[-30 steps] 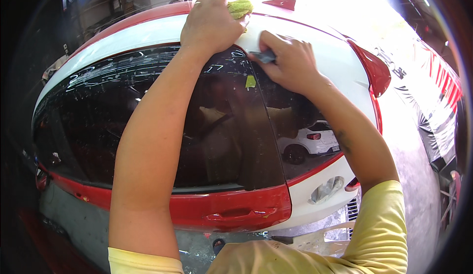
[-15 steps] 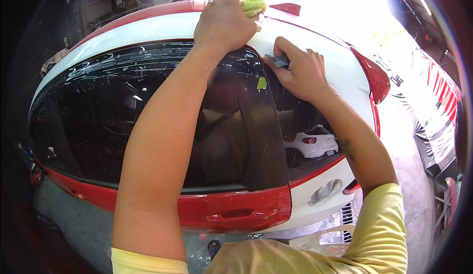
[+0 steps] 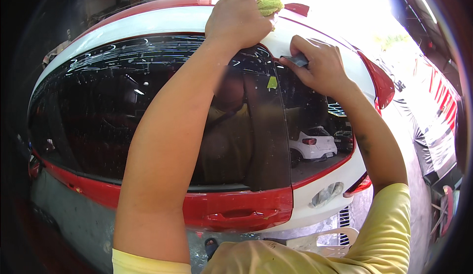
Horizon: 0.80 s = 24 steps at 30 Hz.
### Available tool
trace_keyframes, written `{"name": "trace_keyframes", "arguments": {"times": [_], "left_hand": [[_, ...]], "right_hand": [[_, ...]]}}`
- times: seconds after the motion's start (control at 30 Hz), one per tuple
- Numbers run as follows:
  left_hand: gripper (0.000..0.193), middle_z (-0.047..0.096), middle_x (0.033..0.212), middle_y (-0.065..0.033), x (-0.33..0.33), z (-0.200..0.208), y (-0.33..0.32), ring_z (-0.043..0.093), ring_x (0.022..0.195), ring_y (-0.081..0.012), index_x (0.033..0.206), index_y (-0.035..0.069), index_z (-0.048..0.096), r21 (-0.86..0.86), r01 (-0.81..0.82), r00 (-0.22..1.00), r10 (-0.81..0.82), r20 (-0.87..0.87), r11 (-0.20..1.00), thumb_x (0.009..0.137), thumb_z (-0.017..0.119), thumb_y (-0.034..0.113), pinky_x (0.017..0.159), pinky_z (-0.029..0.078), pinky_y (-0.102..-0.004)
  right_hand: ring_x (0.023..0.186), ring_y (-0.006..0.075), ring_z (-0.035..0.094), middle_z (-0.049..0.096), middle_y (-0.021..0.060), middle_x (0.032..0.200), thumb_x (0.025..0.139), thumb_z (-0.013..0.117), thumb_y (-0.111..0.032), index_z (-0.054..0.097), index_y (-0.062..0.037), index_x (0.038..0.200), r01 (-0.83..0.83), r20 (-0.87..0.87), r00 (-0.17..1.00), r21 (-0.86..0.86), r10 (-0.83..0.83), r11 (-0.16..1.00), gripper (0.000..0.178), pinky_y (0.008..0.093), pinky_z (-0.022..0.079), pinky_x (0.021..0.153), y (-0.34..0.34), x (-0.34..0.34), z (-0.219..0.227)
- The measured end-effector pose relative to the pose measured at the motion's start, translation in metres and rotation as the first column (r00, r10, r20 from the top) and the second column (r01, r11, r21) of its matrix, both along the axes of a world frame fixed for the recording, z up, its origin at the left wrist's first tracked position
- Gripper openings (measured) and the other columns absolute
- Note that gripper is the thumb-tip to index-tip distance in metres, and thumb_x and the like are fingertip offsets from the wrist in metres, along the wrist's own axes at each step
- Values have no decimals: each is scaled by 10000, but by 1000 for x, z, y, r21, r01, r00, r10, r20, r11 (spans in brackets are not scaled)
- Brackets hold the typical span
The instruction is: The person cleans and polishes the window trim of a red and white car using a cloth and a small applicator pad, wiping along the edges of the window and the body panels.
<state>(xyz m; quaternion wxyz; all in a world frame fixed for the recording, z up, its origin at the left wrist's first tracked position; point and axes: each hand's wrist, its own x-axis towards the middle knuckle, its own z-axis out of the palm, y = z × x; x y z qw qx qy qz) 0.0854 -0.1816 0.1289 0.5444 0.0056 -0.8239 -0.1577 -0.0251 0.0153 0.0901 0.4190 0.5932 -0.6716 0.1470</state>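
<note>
My left hand (image 3: 238,21) is closed on a yellow-green cloth (image 3: 270,6) and rests on the white roof edge of a car. Between the thumb and fingers of my right hand (image 3: 321,68) is a small, flat, dark blue-grey piece (image 3: 298,60), bent a little; I cannot tell whether it is sandpaper or a thin pad. It lies by the upper edge of the rear side glass, close to the white paint. A bit of green tape (image 3: 272,82) sticks to the dark window (image 3: 241,141) below my hands.
The car has a red door (image 3: 236,210) and a white rear panel (image 3: 310,215). A red spoiler (image 3: 377,79) juts out at the right, and a red roof fin (image 3: 297,10) stands beyond the cloth. Near my body is a pale plastic chair (image 3: 340,237).
The view has shifted, so the car and both hands appear farther right. My right hand has slid slightly rightward along the glass edge with the blue-grey piece. My left hand still holds the cloth.
</note>
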Motion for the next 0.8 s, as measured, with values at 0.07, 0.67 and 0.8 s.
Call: {"name": "trace_keyframes", "arguments": {"times": [0.07,0.67,0.8], "left_hand": [[591,684,1261,-290,1,2,-3,647,1227,-460,1359,-13,565,14,-6,999,5,39,1000,865,783,229,1062,527,-521],[390,706,967,-183,-19,3,-20,727,755,-227,1293,9,495,160,380,856,-280,-435,911,986,731,62,617,579,-377],[431,699,944,-201,-22,0,-17,732,740,-261,1305,14,488,272,554,801,-415,-431,787,972,750,93,635,585,-398]], "right_hand": [[758,393,690,691,123,790,975,753,-378,577,-121,975,15,-8,1000,44,-15,999,312,517,495,681,-9,-1,3],[815,415,701,708,113,789,995,697,-484,612,-135,979,189,281,946,-83,-159,979,359,530,493,737,-45,24,4],[813,414,693,701,128,792,993,697,-495,598,-118,967,219,305,925,58,-226,974,391,523,490,724,-24,24,6]]}}
